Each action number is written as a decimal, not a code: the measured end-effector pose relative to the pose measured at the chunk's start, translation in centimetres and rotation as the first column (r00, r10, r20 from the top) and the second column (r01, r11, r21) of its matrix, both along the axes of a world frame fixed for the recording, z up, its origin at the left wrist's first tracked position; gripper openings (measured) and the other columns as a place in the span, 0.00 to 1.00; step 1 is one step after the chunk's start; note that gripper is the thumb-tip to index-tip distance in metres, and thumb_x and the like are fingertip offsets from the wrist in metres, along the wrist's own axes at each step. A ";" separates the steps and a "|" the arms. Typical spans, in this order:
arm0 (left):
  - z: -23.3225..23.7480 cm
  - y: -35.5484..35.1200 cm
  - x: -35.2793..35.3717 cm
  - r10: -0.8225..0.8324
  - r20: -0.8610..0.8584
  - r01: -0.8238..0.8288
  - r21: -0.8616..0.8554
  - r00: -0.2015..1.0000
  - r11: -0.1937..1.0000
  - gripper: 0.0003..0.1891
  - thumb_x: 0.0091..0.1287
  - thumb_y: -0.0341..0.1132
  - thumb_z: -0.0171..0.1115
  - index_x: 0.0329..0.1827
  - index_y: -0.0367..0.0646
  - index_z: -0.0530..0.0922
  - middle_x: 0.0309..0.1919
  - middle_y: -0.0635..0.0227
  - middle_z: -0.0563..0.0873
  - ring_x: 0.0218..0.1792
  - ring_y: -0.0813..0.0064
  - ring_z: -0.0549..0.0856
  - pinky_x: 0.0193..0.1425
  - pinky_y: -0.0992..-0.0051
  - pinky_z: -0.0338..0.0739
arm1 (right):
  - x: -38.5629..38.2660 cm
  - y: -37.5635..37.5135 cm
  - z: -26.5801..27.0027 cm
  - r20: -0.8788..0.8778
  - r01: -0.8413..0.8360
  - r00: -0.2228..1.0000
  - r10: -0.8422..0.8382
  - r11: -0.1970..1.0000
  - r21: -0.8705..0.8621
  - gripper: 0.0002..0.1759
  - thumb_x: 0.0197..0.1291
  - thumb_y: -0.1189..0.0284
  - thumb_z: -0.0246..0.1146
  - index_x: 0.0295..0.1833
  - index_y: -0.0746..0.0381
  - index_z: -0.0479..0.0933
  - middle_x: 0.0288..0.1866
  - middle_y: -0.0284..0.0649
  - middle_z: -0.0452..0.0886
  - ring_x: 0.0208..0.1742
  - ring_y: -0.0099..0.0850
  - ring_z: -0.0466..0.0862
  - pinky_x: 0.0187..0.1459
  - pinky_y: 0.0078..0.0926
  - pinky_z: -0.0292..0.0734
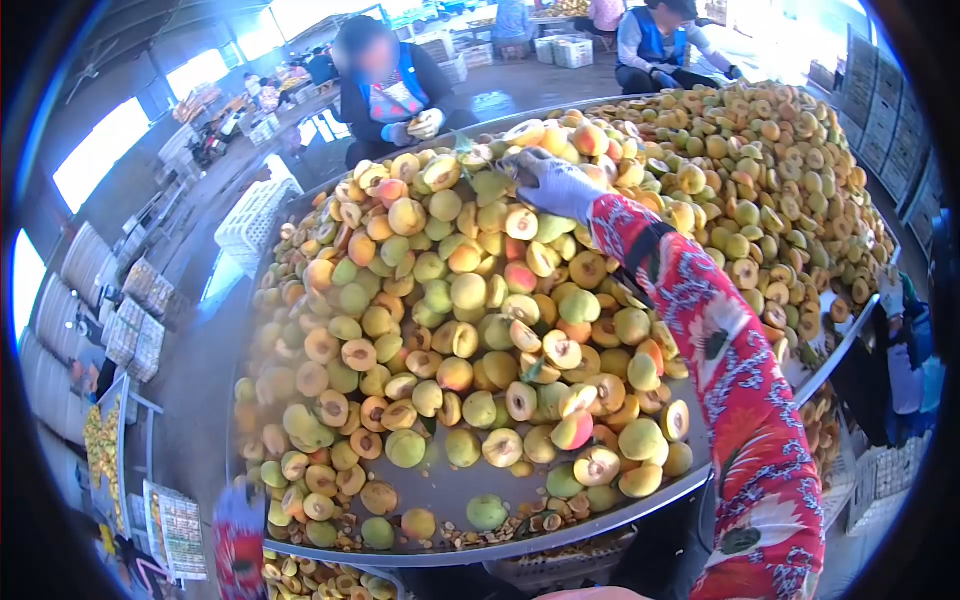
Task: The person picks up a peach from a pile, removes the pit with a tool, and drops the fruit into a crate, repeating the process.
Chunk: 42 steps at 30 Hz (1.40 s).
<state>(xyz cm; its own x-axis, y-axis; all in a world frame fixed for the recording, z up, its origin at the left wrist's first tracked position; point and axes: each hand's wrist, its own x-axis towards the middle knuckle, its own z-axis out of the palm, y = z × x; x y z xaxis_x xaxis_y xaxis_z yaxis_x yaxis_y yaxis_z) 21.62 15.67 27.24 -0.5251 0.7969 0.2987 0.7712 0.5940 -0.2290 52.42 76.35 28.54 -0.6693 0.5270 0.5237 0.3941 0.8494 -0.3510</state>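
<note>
My right hand [556,184], in a pale glove, stretches across to the far part of a heap of peaches [468,291]. Its fingers rest over the fruit with their tips bent down, and I see nothing gripped in them. Many of the peaches are cut in half, some with the pit showing; others look whole, green to yellow with red blushes. A few green leaves lie among them. My left hand [240,503], also gloved, is low by the near left corner of the metal table [455,497]. Its fingers are blurred and partly hidden.
Two people in blue vests, one [392,95] across the table and one [655,50] farther right, sit at the heap. A gloved hand [890,290] shows at the right edge. White crates [258,220] stand at left; loose pits [530,525] lie along the near rim.
</note>
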 end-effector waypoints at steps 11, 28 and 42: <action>2.6 55.6 4.5 -0.402 0.259 0.337 0.261 0.878 0.905 0.39 0.60 0.50 0.61 0.73 0.45 0.61 0.66 0.45 0.69 0.67 0.47 0.69 0.71 0.57 0.64 | 0.7 2.5 -4.3 -0.193 -0.173 0.973 0.123 0.948 -0.268 0.30 0.58 0.67 0.64 0.68 0.54 0.67 0.63 0.52 0.65 0.63 0.53 0.71 0.63 0.39 0.71; -4.0 41.2 16.9 -0.493 0.526 0.532 0.090 0.693 0.842 0.34 0.56 0.43 0.66 0.66 0.47 0.65 0.51 0.47 0.81 0.56 0.47 0.77 0.63 0.58 0.72 | 7.7 -3.9 -9.3 -0.159 -0.222 0.975 0.156 0.685 -0.694 0.39 0.49 0.61 0.71 0.67 0.58 0.69 0.66 0.48 0.70 0.61 0.43 0.75 0.64 0.36 0.69; -3.2 24.2 18.9 -0.456 0.762 0.730 -0.031 0.459 0.683 0.27 0.52 0.33 0.66 0.57 0.46 0.72 0.53 0.53 0.76 0.53 0.48 0.77 0.57 0.58 0.74 | 11.5 -20.9 -6.4 0.130 -0.564 0.656 0.744 0.597 -0.570 0.33 0.53 0.65 0.68 0.67 0.53 0.69 0.64 0.48 0.69 0.61 0.48 0.74 0.62 0.39 0.70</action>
<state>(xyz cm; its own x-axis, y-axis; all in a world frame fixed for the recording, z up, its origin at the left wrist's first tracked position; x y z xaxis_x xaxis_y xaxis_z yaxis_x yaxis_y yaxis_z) 40.51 39.83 24.06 0.1894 0.9541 -0.2321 0.9036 -0.0769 0.4214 63.93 55.48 22.09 -0.9990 -0.0259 0.0375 -0.0450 0.6950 -0.7176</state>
